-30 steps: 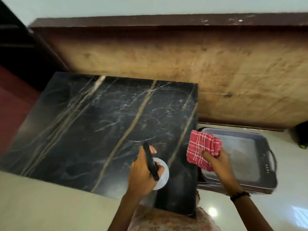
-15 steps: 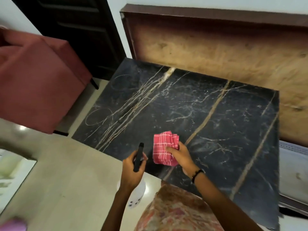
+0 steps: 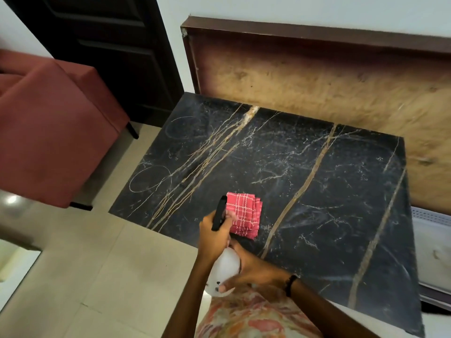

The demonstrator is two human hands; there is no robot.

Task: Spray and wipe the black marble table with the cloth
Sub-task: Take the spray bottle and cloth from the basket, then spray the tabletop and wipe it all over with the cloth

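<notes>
Folded red cloth [image 3: 244, 214] lying on black marble counter [image 3: 329, 191], near front edge. Left hand [image 3: 214, 236] fingers curled around spray bottle [image 3: 224, 267] neck; right hand [image 3: 253, 269] fingers wrapped on white body.

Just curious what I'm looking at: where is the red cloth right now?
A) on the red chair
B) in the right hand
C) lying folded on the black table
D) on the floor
C: the cloth lies folded on the table near its front edge, with no fingers round it, while the left hand and right hand both hold the spray bottle.
</notes>
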